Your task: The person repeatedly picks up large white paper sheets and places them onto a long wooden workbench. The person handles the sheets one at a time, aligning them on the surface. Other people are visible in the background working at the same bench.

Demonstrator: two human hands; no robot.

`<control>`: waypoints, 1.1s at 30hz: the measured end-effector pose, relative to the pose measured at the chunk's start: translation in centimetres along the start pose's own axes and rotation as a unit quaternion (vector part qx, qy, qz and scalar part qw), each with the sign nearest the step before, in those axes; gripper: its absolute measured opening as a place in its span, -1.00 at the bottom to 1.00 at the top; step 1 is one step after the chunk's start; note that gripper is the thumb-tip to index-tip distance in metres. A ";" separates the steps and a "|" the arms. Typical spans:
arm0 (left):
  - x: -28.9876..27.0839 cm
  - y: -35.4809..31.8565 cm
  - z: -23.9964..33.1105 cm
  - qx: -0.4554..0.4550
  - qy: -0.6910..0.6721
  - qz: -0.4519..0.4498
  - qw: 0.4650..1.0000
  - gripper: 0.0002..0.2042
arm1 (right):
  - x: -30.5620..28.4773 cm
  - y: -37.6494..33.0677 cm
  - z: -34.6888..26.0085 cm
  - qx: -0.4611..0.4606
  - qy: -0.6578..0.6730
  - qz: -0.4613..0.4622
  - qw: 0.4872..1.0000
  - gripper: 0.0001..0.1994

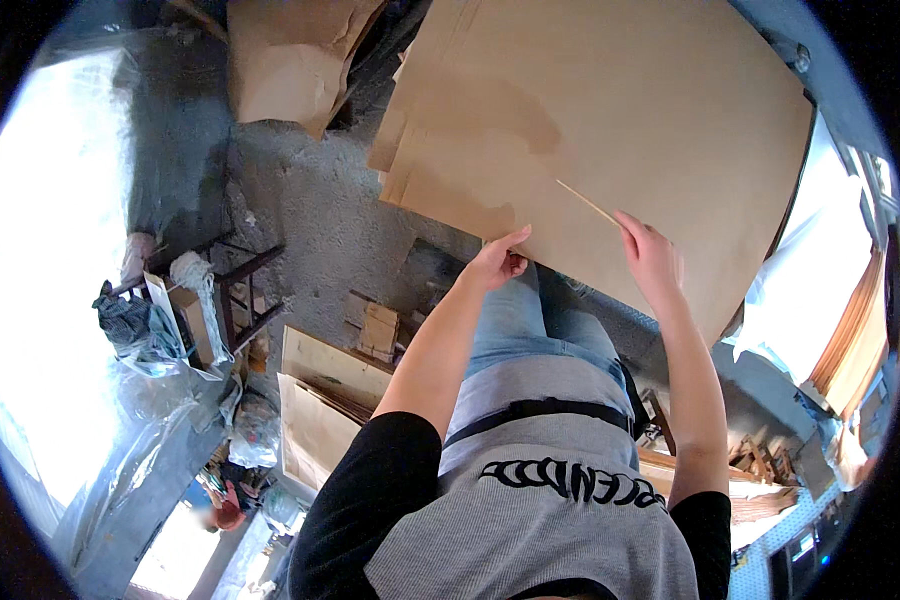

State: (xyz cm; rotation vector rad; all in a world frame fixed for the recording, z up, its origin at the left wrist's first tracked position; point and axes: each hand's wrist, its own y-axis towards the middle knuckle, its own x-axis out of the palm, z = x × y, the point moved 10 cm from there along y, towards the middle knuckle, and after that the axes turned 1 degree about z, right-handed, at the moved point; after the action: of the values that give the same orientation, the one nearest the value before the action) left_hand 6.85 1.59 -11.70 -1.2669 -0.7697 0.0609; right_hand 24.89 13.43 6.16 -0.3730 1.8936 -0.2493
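My right hand (653, 258) is closed round one end of a thin, pale wooden stick (588, 203). The stick's far tip points up and left over a large brown cardboard sheet (660, 120). At the sheet's near edge is my left hand (500, 260), its thumb stretched out over the board and its fingers loosely curled. Between thumb and fingers I see a gap and nothing held. A darker, uneven patch (515, 115) marks the left part of the sheet, and further layers of board show under its left edge.
More brown board (290, 75) lies at the far left. A dark-framed stool (250, 280) with string and bags by it stands left, above the grey floor (310, 200). Flat panels (320, 430) lean near my left arm. White plastic sheeting (810, 260) hangs at the right.
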 end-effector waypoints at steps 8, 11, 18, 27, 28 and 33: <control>0.2 0.2 -0.3 -0.043 0.005 -0.024 0.999 -0.71 | 3.0 0.1 -2.3 -0.074 -0.216 -0.098 0.969 -0.69; 0.0 0.7 -1.1 -0.061 -0.007 -0.034 0.998 -0.71 | 1.0 0.2 -3.9 -0.069 -0.211 -0.082 0.971 -0.70; -0.2 1.1 -1.6 -0.066 -0.026 -0.046 0.996 -0.75 | 1.1 0.3 -4.6 -0.050 -0.203 -0.058 0.976 -0.69; -0.7 1.3 -1.9 -0.091 -0.057 -0.029 0.994 -0.80 | 5.5 5.2 -6.2 0.038 -0.029 -0.006 0.999 -0.68; -0.9 1.0 -1.6 -0.091 -0.064 0.011 0.994 -0.84 | 7.0 5.1 -5.4 0.019 -0.036 -0.010 0.999 -0.69; -0.9 1.7 -0.3 -0.033 0.002 -0.008 0.999 -0.82 | 5.2 1.3 1.1 0.103 0.206 0.006 0.973 -0.79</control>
State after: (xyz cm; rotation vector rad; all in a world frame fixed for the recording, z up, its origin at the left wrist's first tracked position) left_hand 6.96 1.53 -13.59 -1.3230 -0.7829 0.0201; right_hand 24.13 12.73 0.78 -0.1766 2.2493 -0.5451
